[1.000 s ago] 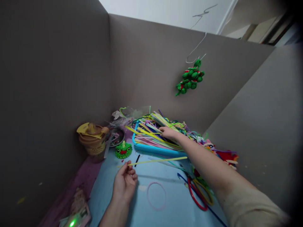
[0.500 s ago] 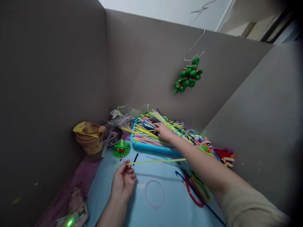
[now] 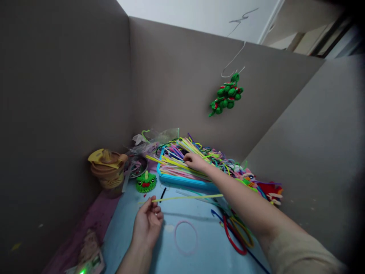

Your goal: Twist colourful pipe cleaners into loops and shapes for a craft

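Observation:
My left hand pinches one end of a pale yellow pipe cleaner, which points right above the blue mat. Over at the blue tray, my right hand reaches among many coloured pipe cleaners. Its fingers are curled together, and I cannot make out what lies between them. A ring of pink pipe cleaner rests on the mat nearby. Beyond my left hand are a short black piece and a green fuzzy frog-like figure.
Scissors with red and yellow handles lie under my right forearm. At left stand a lidded cup and a metal bowl. A green and red ornament hangs on the grey partition. Finished fuzzy pieces sit at right.
The fingers of my right hand have drawn closer together among the pipe cleaners in the tray. My left hand keeps the yellow pipe cleaner nearly still. The view has tilted slightly.

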Tool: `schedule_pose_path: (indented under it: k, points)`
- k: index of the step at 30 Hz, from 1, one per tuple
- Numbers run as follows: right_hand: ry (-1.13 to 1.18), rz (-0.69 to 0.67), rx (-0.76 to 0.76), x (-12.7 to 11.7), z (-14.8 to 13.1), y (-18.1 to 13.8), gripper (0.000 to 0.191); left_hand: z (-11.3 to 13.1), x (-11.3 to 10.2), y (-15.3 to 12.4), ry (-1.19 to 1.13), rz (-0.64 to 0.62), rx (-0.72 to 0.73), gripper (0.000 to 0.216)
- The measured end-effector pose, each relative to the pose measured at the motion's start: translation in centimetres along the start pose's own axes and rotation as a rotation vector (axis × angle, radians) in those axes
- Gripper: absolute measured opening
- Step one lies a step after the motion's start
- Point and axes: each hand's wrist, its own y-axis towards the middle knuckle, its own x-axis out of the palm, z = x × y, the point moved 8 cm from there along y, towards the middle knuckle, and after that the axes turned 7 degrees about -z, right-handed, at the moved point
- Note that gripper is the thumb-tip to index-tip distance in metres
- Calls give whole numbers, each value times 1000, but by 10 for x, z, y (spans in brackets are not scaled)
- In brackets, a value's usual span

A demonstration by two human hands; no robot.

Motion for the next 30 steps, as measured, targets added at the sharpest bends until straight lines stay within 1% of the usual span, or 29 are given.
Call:
schedule_pose_path:
  k: [6,13,21,26,30]
  points:
    - [-20,-22,42,3,-4,6,14,1,1,-1,2,-16,-2,16]
    - [-54,13,148,0,-3,9,20,0,1,0,5,-8,-7,16]
    - [-111,-4,243,7,2,15,16,0,3,-3,-7,4,-9,15]
    - [-136,-45,268,12,6,22,29,1,4,-4,-7,3,-2,16]
    - [-145,-61,286,15,7,27,29,1,4,-4,-14,2,-5,16]
